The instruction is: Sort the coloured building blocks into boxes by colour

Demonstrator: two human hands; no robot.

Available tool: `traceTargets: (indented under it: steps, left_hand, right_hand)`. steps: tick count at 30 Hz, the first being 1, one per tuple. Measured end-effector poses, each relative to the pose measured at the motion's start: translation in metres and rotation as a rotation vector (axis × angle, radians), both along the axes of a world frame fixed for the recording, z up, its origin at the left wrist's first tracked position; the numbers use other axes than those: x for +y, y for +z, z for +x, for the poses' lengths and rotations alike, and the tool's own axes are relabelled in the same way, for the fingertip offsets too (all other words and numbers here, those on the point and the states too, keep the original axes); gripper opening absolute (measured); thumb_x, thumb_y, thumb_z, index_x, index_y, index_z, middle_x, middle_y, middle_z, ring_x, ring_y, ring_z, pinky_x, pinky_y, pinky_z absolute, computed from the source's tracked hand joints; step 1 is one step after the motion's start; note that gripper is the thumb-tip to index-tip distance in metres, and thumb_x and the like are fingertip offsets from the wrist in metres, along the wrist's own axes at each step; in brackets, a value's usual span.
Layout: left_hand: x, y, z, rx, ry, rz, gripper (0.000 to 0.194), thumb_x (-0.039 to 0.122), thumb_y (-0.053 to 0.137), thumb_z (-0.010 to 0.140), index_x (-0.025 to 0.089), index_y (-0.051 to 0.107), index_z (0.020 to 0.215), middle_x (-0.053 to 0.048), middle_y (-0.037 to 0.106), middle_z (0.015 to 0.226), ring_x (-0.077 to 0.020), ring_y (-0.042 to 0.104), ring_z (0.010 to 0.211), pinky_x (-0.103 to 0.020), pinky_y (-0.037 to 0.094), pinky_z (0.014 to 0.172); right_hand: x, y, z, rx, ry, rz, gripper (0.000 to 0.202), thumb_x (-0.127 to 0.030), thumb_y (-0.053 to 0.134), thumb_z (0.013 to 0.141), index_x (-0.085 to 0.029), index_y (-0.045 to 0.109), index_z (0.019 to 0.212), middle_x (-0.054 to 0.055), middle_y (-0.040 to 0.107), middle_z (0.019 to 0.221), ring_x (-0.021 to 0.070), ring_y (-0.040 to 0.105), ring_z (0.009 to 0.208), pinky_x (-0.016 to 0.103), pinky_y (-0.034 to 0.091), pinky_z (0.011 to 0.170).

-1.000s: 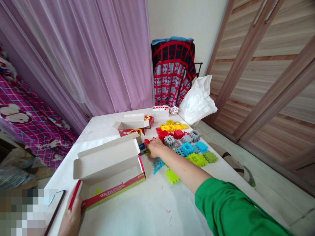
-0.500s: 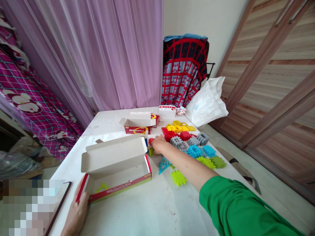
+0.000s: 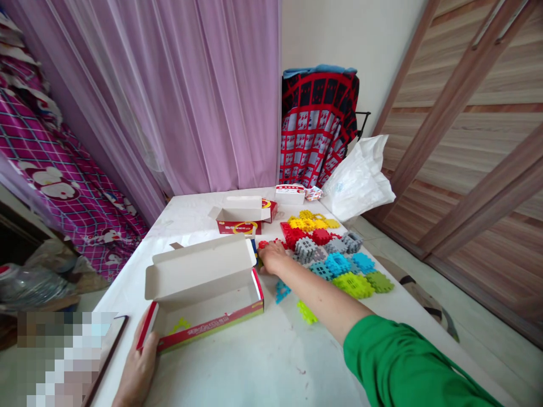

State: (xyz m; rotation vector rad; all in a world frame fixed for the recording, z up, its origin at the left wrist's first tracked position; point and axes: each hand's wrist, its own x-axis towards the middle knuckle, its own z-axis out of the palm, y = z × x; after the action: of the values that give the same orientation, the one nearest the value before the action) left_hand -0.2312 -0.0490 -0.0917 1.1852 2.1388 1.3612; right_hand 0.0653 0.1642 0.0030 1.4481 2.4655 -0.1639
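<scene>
My left hand [image 3: 138,362] grips the left end of an open cardboard box [image 3: 207,330], thumb on the near side. The box is red and green outside with a raised pale lid, and one lime-green plastic piece [image 3: 181,324] lies inside. Past the box's right end, my right hand [image 3: 274,258] is down at the table with fingers curled; what they hold is hidden. Just beyond it lie red toothed pieces [image 3: 271,243]. A blue triangular piece [image 3: 282,291] and a lime-green piece [image 3: 307,312] lie nearer me, partly behind my forearm.
Toothed pieces sorted by colour lie on the right: yellow [image 3: 311,221], red [image 3: 292,233], grey [image 3: 306,249], blue [image 3: 338,263] and green [image 3: 354,285]. Behind stand a smaller open red box [image 3: 240,227] and a white box [image 3: 290,195]. A white plastic bag [image 3: 358,181] sits at the table's right edge.
My right hand has moved slightly down, covering the small green piece beside the box. The red piece near its fingers now shows beyond the hand. My left hand stays on the box.
</scene>
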Motion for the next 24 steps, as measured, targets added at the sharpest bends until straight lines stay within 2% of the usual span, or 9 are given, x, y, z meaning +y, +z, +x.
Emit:
traceTargets:
  steps: [6, 10, 16, 24]
  left_hand:
    - [-0.001, -0.003, -0.002, 0.033, -0.024, -0.013, 0.072, 0.064, 0.039, 0.083, 0.014, 0.048, 0.133, -0.014, 0.049, 0.141, -0.0293, 0.035, 0.139, -0.044, 0.019, 0.119]
    - [-0.001, -0.005, -0.002, 0.027, -0.02, 0.002, 0.068, 0.064, 0.041, 0.082, 0.018, 0.051, 0.131, -0.011, 0.053, 0.138, -0.0286, 0.038, 0.137, -0.042, 0.023, 0.118]
    - [-0.001, -0.011, -0.004, 0.03, -0.026, 0.021, 0.063, 0.06, 0.043, 0.082, 0.022, 0.051, 0.132, -0.008, 0.056, 0.135, -0.0284, 0.041, 0.135, -0.044, 0.028, 0.115]
    - [-0.003, -0.008, -0.002, -0.015, -0.021, 0.006, 0.064, 0.058, 0.047, 0.082, 0.02, 0.051, 0.133, -0.009, 0.056, 0.136, -0.0299, 0.042, 0.134, -0.044, 0.03, 0.115]
  right_hand:
    - [-0.001, 0.005, 0.006, 0.011, 0.017, 0.019, 0.041, -0.036, 0.065, 0.077, -0.019, 0.065, 0.114, 0.017, 0.065, 0.118, 0.031, 0.053, 0.118, 0.043, 0.033, 0.102]
    - [-0.002, 0.008, 0.017, -0.009, 0.055, 0.021, 0.042, -0.028, 0.065, 0.076, -0.02, 0.063, 0.117, 0.015, 0.068, 0.111, 0.0297, 0.058, 0.111, 0.042, 0.035, 0.099]
    - [-0.006, 0.0, 0.018, -0.018, 0.083, 0.031, 0.044, -0.019, 0.064, 0.076, -0.019, 0.061, 0.119, 0.015, 0.069, 0.109, 0.0296, 0.059, 0.109, 0.041, 0.033, 0.099]
    - [-0.008, -0.008, 0.013, 0.032, 0.066, 0.022, 0.048, -0.016, 0.062, 0.076, -0.019, 0.057, 0.124, 0.013, 0.067, 0.114, 0.0275, 0.058, 0.111, 0.037, 0.034, 0.097]
